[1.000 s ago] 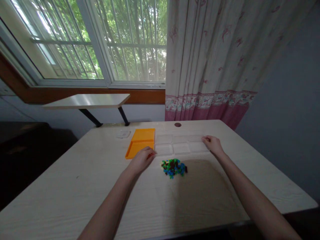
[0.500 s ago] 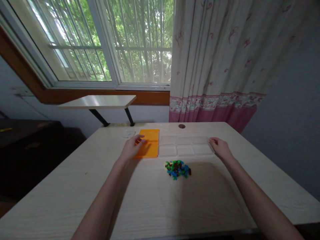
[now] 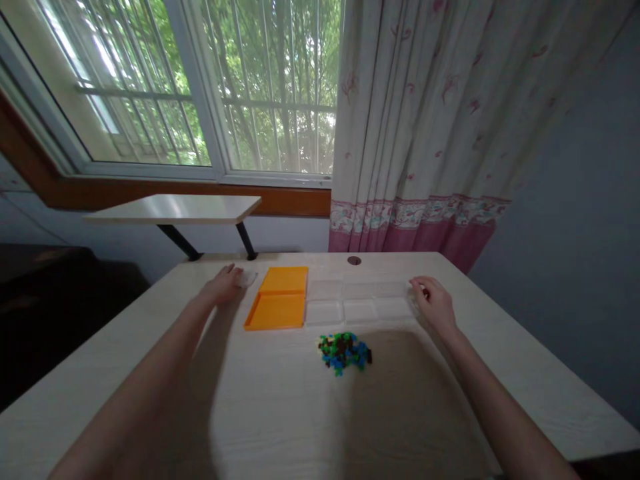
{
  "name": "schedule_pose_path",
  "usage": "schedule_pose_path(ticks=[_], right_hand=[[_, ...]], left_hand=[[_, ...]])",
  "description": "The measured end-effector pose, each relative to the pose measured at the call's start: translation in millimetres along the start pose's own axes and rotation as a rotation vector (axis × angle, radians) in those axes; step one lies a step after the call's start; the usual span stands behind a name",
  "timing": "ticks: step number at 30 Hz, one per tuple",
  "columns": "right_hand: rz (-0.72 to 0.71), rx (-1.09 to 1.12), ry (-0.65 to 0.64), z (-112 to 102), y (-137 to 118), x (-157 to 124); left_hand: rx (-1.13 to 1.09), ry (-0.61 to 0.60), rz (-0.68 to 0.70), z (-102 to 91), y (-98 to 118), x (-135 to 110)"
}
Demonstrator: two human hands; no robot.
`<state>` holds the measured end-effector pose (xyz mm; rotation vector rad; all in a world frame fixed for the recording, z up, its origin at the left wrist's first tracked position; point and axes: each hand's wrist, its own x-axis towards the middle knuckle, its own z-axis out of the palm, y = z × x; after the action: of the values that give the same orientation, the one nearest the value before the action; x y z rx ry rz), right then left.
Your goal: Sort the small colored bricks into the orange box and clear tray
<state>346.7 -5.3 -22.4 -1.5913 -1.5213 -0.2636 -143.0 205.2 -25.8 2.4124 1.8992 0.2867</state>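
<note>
My left hand [image 3: 225, 285] reaches to the table's far left, fingers stretched out beside a small clear plastic piece [image 3: 247, 279]; whether it touches the piece is unclear. At the right end of the clear compartment trays [image 3: 360, 311], my right hand [image 3: 435, 303] has its fingers curled together; what they hold, if anything, is hidden. An orange case [image 3: 276, 311] lies opened flat between my left hand and the trays. In front of the trays is a loose pile of small green, blue and dark brown pieces [image 3: 344, 352].
The pale wooden table [image 3: 280, 407] carries a raised shelf [image 3: 175, 209] on black legs at its back left. A round cable hole [image 3: 354, 261] is near the back edge. Behind stand a barred window and a patterned curtain [image 3: 415, 133].
My left hand has moved left, off the orange case to the clear plastic piece. My right hand stays by the trays' right end. The whole view has shifted slightly.
</note>
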Motion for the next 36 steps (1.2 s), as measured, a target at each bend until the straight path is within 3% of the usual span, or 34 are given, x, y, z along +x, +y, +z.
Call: schedule_pose_path(ticks=[7,11,14,15,17,19,21,23,25,31,36], right_hand=[[-0.125,0.07,-0.023,2,-15,-1],[-0.169,0.1,-0.019,1,-25,-3],[-0.184,0.145,-0.06,4,-41,-8],[-0.195,0.166,-0.089,6,-49,-11],[-0.236,0.217,-0.15,11,-65,-20],[-0.29,0.28,-0.191,16,-81,-29],[-0.34,0.328,-0.236,20,-94,-37],[-0.377,0.344,-0.282,23,-103,-44],[-0.4,0.34,-0.316,25,-108,-47],[-0.383,0.333,-0.268,27,-109,-49],[-0.492,0.244,-0.266,27,-111,-52]], left_hand=[[-0.041,-0.059,-0.011,-13.9,-7,-20],[-0.121,0.045,-0.145,-32.5,-3,-37],[-0.246,0.179,-0.181,-43.5,26,-51],[-0.303,0.216,-0.151,-45.2,43,-58],[-0.665,0.264,0.035,-45.5,83,-74],[-0.891,0.203,0.226,-41.7,126,-92],[-0.975,0.043,0.412,-34.4,164,-109],[-1.059,-0.067,0.544,-24.5,190,-123],[-1.157,-0.121,0.589,-13.2,206,-131],[-1.626,-0.234,0.333,17.1,221,-134],[-1.746,-0.257,0.184,25.1,228,-139]])
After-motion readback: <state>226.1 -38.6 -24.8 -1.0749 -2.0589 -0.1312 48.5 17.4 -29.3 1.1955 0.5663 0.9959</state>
